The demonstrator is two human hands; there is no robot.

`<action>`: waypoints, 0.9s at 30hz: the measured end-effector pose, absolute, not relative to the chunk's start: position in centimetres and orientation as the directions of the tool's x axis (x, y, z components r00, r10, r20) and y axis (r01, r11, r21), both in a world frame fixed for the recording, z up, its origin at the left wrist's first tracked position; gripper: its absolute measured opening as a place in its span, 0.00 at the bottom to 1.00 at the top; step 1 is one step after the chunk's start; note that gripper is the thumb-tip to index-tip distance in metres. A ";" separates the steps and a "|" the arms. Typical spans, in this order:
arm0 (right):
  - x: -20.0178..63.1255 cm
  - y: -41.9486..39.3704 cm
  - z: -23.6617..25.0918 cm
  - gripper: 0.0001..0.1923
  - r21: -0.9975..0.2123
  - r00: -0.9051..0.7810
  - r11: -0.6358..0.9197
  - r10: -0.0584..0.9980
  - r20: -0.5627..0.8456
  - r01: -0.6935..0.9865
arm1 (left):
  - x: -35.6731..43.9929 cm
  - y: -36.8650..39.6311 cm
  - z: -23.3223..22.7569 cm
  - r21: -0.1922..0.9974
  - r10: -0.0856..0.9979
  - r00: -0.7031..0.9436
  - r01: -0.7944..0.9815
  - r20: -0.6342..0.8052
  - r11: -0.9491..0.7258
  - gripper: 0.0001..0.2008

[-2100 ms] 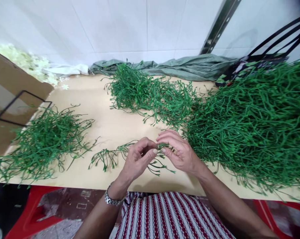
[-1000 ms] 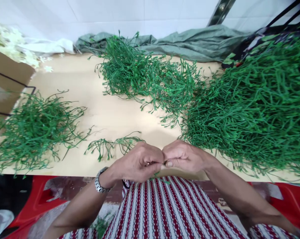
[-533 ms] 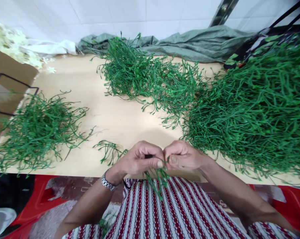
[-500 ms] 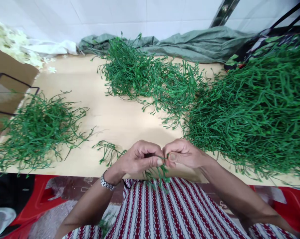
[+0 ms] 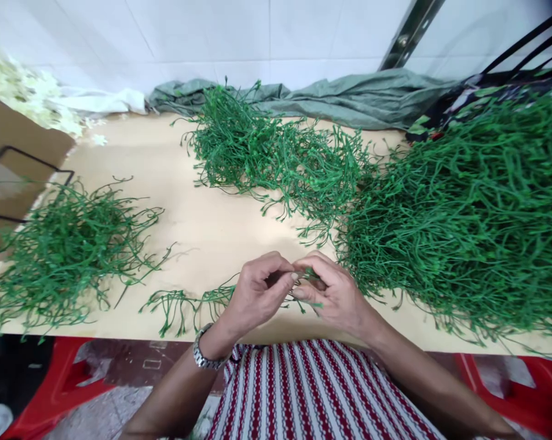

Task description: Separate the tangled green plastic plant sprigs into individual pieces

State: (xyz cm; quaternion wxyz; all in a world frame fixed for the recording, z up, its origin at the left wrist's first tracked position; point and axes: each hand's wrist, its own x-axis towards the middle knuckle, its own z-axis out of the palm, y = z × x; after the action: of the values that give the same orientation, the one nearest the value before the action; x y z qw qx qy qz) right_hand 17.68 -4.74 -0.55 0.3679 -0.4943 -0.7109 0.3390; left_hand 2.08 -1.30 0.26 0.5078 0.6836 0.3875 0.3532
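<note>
My left hand (image 5: 260, 290), wearing a metal watch (image 5: 206, 348), is closed in a pinch on a green plastic stem strand. The strand (image 5: 170, 298) trails out from behind it to the left across the tabletop. Fingertip to fingertip with it, my right hand (image 5: 337, 293) curls its thumb and fingers round the strand's other part, where small green tips (image 5: 315, 287) poke out. The exact joint between the fingers is hidden. A large heap of the same green stems (image 5: 463, 226) lies close to the right hand.
Another stem pile (image 5: 276, 146) lies at the back middle, and one (image 5: 74, 250) on the left beside a cardboard box (image 5: 19, 131) with a black wire frame (image 5: 38, 157). Pale flowers (image 5: 33, 91) and green cloth (image 5: 349, 98) line the wall. Red stools (image 5: 60, 385) stand below the table edge.
The strand has shifted left, so more of it lies beyond my left hand. My right hand has loosened from a tight pinch into a wider curl. The view has tilted up slightly.
</note>
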 end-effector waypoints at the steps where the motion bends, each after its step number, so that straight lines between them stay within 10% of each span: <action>1: 17.6 -4.8 -0.7 0.08 -0.845 -0.236 0.276 0.954 0.184 0.457 | 2.1 -1.3 0.3 0.971 0.885 0.457 0.163 0.084 -0.176 0.06; 12: 19.1 -4.8 0.1 0.12 -0.533 -0.476 0.573 0.818 0.322 0.623 | 1.6 -0.4 2.3 0.719 0.601 0.797 0.385 0.056 -0.579 0.11; 20: 20.4 -4.9 2.4 0.08 -0.524 -0.783 0.751 0.579 0.228 0.403 | 1.2 -0.1 3.2 0.732 0.259 0.966 0.158 0.026 -0.663 0.11; 24: 23.9 -5.2 4.6 0.09 -0.516 -0.490 0.614 0.789 0.371 0.598 | -0.2 1.2 3.1 0.818 0.491 0.866 0.216 0.091 -0.533 0.09; 27: 27.5 -4.8 4.9 0.08 -0.311 -0.014 0.209 0.849 0.528 0.927 | -0.5 2.0 2.6 0.866 0.679 0.729 0.283 0.085 -0.412 0.07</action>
State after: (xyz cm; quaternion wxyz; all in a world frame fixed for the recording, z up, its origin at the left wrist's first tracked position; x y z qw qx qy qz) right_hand 27.54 -4.84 4.92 0.3180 -0.6259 -0.7094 -0.0615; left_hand -0.48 1.95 2.55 0.4540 0.8113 0.2966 0.2182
